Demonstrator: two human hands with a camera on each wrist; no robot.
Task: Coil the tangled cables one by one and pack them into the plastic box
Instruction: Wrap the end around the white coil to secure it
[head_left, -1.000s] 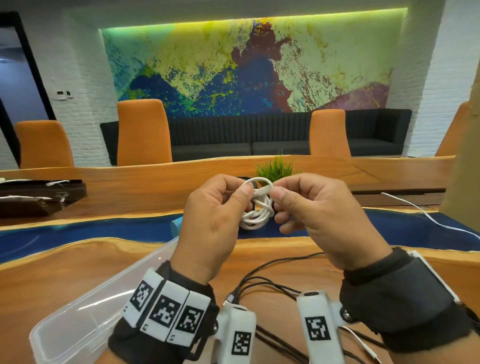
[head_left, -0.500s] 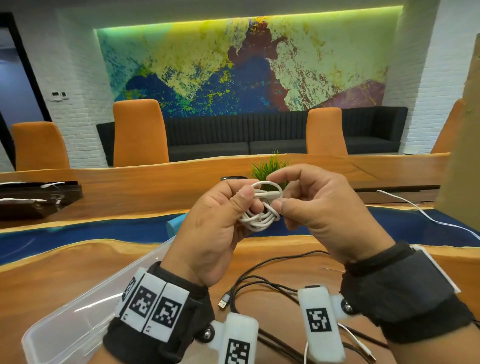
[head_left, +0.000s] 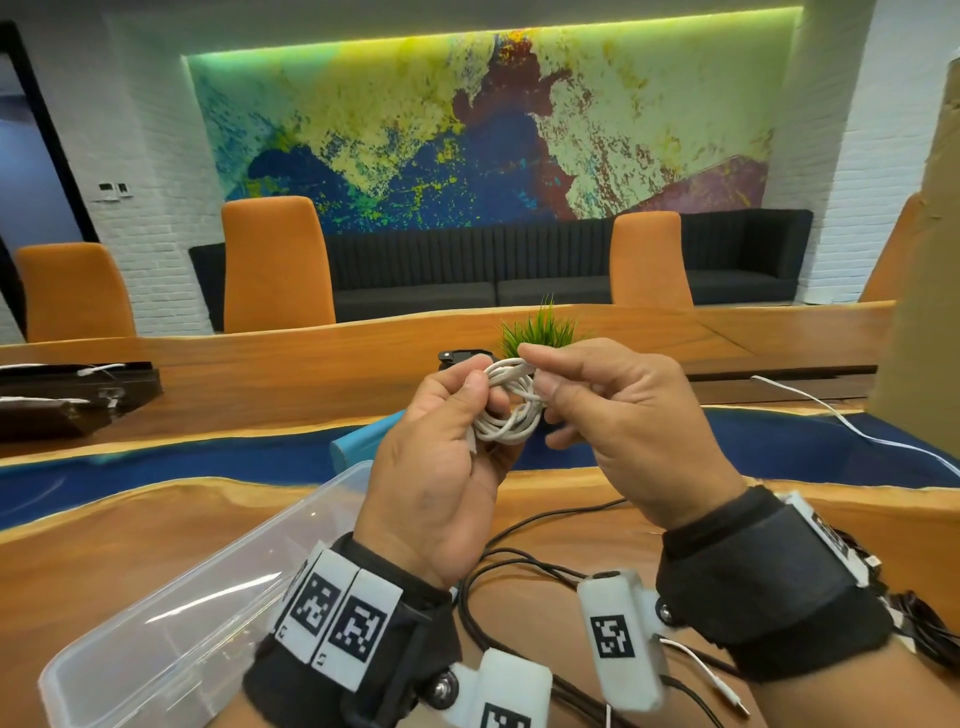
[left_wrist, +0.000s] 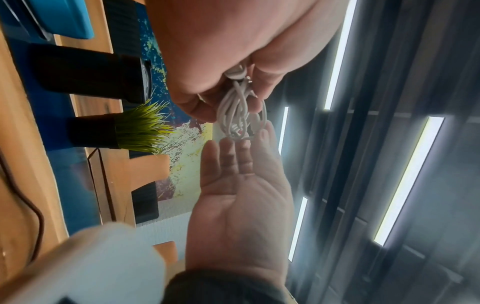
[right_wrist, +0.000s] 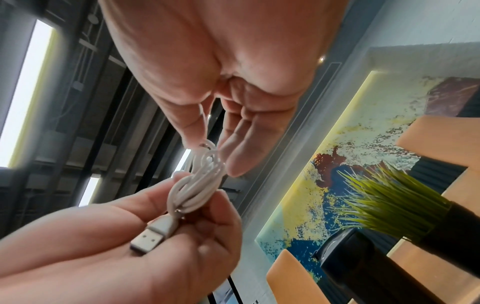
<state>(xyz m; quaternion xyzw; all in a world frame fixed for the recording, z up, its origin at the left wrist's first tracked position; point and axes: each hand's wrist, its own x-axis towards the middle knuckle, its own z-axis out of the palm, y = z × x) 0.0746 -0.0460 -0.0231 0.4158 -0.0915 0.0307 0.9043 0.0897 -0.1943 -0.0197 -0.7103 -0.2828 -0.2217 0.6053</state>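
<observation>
both hands are up in front of the chest, over the wooden table (head_left: 156, 540). the left hand (head_left: 441, 467) has its fingers and thumb curled round a small white cable (head_left: 506, 402) wound into a bundle, the usb plug (right_wrist: 153, 236) lying against its palm. the right hand (head_left: 623, 415) pinches the top loop of the bundle between thumb and forefinger, its other fingers loosely bent. the clear plastic box (head_left: 156, 639) sits low on the left, and black cables (head_left: 519, 566) lie loose on the table under the wrists.
</observation>
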